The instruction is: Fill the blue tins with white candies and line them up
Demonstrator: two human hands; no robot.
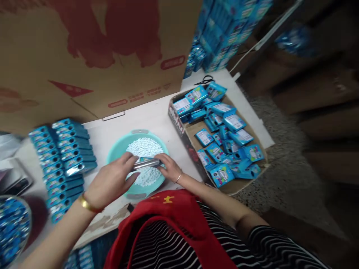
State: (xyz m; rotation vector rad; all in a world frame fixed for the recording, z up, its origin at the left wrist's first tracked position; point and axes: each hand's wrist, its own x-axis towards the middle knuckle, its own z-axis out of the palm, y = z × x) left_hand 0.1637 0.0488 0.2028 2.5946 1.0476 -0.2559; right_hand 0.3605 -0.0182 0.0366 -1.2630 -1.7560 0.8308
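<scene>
My left hand (112,181) and my right hand (169,167) together hold a small flat metal tin (146,163) with a blue face, one hand at each end. They hold it just above a teal plastic basin (119,151) filled with small white candies (144,146). The tin lies level; whether it is open I cannot see. A gold bangle sits on my left wrist, a thin bracelet on my right.
Two rows of stacked blue tins (63,157) stand left of the basin. A shallow cardboard tray (183,130) of loose blue packets lies to the right. A big cardboard box (92,48) stands behind, scissors (205,80) and more blue stacks (224,30) farther back.
</scene>
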